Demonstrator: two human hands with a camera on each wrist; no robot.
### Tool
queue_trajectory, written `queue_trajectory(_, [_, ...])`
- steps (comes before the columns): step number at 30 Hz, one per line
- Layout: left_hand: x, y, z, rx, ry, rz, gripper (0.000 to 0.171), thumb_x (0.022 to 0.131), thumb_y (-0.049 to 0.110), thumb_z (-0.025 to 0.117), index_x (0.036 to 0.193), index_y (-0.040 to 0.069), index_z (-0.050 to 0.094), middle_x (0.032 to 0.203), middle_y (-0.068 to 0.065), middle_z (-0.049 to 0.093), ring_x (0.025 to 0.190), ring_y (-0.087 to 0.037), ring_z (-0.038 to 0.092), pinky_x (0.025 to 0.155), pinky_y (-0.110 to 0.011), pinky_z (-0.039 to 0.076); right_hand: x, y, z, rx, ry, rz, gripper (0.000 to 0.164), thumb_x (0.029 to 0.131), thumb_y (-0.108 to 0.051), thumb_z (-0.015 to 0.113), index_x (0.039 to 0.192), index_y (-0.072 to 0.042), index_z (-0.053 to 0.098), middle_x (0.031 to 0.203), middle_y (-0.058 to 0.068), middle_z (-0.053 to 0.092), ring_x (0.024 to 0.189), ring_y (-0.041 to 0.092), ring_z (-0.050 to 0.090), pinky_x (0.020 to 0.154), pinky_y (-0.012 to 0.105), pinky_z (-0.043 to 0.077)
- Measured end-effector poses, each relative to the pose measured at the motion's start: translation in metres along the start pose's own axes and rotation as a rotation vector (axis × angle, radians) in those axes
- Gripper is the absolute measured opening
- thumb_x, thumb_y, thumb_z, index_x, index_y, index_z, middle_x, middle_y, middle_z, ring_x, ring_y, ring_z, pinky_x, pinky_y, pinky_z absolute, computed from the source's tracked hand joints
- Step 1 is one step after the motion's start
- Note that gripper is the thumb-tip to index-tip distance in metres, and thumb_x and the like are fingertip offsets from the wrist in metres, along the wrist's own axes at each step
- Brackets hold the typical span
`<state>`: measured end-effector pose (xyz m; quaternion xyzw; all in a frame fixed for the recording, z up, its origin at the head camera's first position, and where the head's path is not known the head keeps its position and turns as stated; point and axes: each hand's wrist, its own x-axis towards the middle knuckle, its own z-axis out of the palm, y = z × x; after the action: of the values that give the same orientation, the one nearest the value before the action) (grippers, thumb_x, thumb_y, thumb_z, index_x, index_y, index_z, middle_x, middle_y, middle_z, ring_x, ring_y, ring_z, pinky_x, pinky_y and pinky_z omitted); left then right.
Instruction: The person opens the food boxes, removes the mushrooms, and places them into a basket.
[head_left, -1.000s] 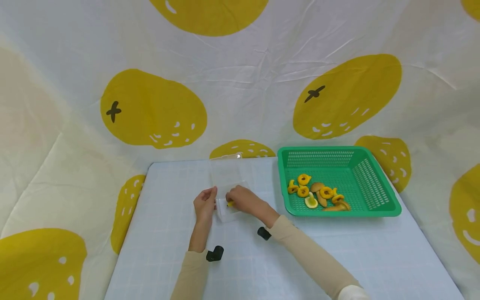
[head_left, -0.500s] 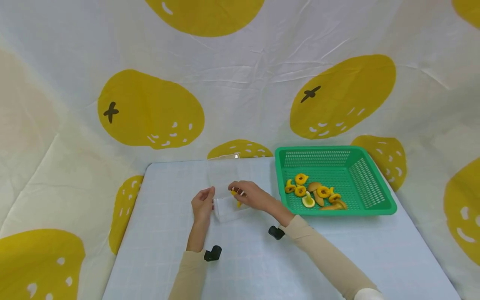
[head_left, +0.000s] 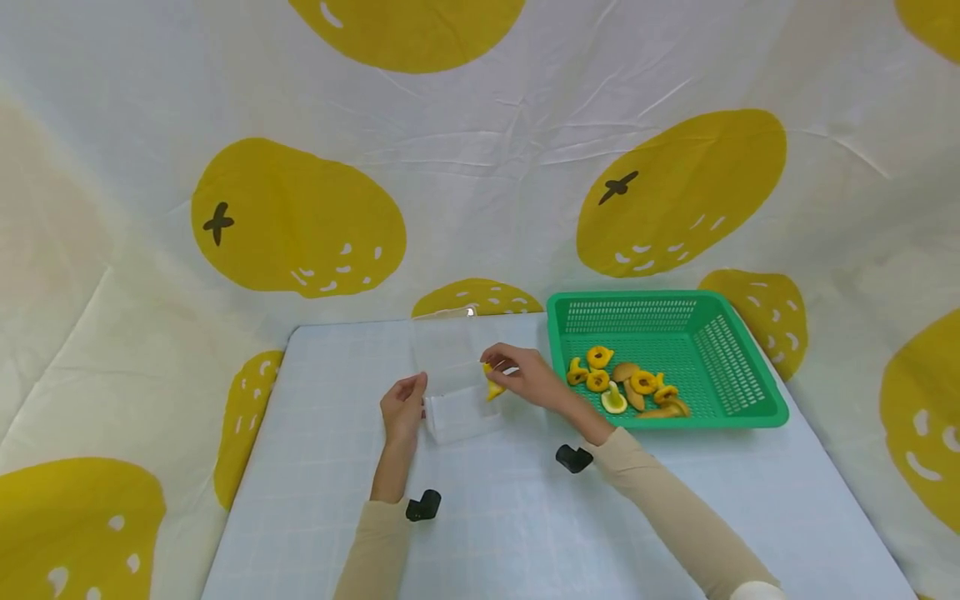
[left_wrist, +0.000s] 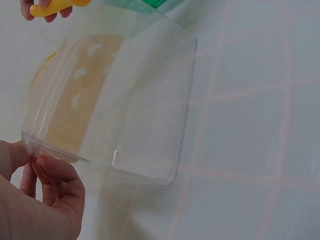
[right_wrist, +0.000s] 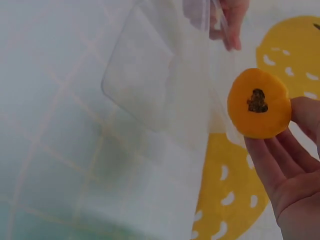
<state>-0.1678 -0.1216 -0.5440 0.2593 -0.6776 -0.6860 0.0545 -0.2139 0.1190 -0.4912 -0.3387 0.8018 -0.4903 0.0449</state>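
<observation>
A clear plastic hinged box [head_left: 467, 415] stands on the table with its lid [head_left: 444, 340] raised at the back. My left hand [head_left: 403, 407] pinches the box at its left side near the hinge, as the left wrist view also shows. In my right hand [head_left: 525, 375] is a yellow toy mushroom [right_wrist: 259, 103], pinched between thumb and fingers just beyond the box's right side. Its round cap with a dark centre faces the right wrist camera. Inside the box I see nothing through its clear walls.
To the right stands a green plastic basket [head_left: 738, 367] with several yellow and brown toy mushrooms [head_left: 643, 383] lying in its front left part. A white cloth with yellow fruit prints [head_left: 300, 221] hangs behind the table.
My right hand has lifted the yellow mushroom out of the box and moved it to the right, toward the basket. The left hand keeps its grip at the box's left side.
</observation>
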Motion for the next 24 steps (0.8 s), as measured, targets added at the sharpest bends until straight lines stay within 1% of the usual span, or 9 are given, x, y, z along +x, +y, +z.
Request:
queue_trajectory(3, [0.0, 0.001, 0.0, -0.008, 0.0, 0.003, 0.034, 0.099, 0.032, 0.072, 0.115, 0.002, 0.07, 0.104, -0.017, 0.067, 0.076, -0.015, 0.053, 0.055, -0.019, 0.045, -0.005, -0.002, -0.012, 0.047, 0.02, 0.034, 0.019, 0.102, -0.007, 0.065, 0.12, -0.002, 0.065, 0.115, 0.017, 0.068, 0.103, 0.029, 0.069, 0.09, 0.041, 0.058])
queue_trajectory(7, [0.0, 0.001, 0.0, -0.005, 0.008, 0.003, 0.033, 0.099, 0.032, 0.072, 0.114, 0.002, 0.07, 0.103, -0.017, 0.067, 0.074, -0.015, 0.053, 0.055, -0.019, 0.045, -0.011, -0.002, -0.028, 0.084, 0.051, 0.113, 0.019, 0.102, -0.009, 0.064, 0.121, -0.002, 0.065, 0.116, 0.017, 0.068, 0.106, 0.031, 0.068, 0.089, 0.036, 0.058])
queue_trajectory(9, [0.0, 0.001, 0.0, 0.001, 0.012, 0.002, 0.034, 0.099, 0.032, 0.072, 0.113, 0.002, 0.07, 0.104, -0.018, 0.067, 0.074, -0.015, 0.053, 0.055, -0.019, 0.044, -0.014, 0.0, -0.037, 0.091, 0.076, 0.139, 0.019, 0.102, -0.01, 0.065, 0.12, -0.002, 0.065, 0.115, 0.016, 0.068, 0.105, 0.03, 0.069, 0.086, 0.033, 0.058])
queue_trajectory(13, [0.0, 0.001, 0.0, 0.01, 0.015, -0.002, 0.033, 0.099, 0.033, 0.072, 0.114, 0.003, 0.07, 0.105, -0.018, 0.067, 0.073, -0.015, 0.053, 0.055, -0.019, 0.045, -0.02, 0.001, -0.055, 0.087, 0.13, 0.158, 0.021, 0.1, -0.009, 0.068, 0.119, 0.0, 0.065, 0.114, 0.016, 0.068, 0.104, 0.031, 0.069, 0.084, 0.031, 0.058])
queue_trajectory(19, [0.0, 0.0, 0.0, 0.006, 0.01, 0.0, 0.033, 0.099, 0.032, 0.071, 0.114, 0.003, 0.07, 0.105, -0.017, 0.067, 0.072, -0.012, 0.052, 0.055, -0.019, 0.045, -0.025, 0.009, -0.082, 0.06, 0.188, 0.138, 0.021, 0.1, -0.004, 0.067, 0.119, 0.004, 0.064, 0.114, 0.021, 0.067, 0.106, 0.038, 0.066, 0.085, 0.026, 0.056])
queue_trajectory(21, [0.0, -0.001, 0.0, 0.004, 0.009, -0.001, 0.032, 0.099, 0.032, 0.071, 0.114, 0.003, 0.07, 0.104, -0.017, 0.067, 0.072, -0.011, 0.051, 0.055, -0.019, 0.045, -0.027, 0.013, -0.091, 0.064, 0.202, 0.142, 0.021, 0.1, -0.003, 0.065, 0.119, 0.006, 0.063, 0.114, 0.023, 0.066, 0.106, 0.04, 0.066, 0.084, 0.028, 0.057])
queue_trajectory(24, [0.0, -0.001, 0.001, -0.003, 0.007, -0.002, 0.032, 0.099, 0.032, 0.072, 0.113, 0.003, 0.07, 0.103, -0.017, 0.067, 0.071, -0.012, 0.051, 0.055, -0.019, 0.044, -0.031, 0.017, -0.104, 0.069, 0.214, 0.172, 0.022, 0.101, -0.004, 0.065, 0.12, 0.007, 0.062, 0.114, 0.024, 0.066, 0.106, 0.04, 0.066, 0.08, 0.032, 0.058])
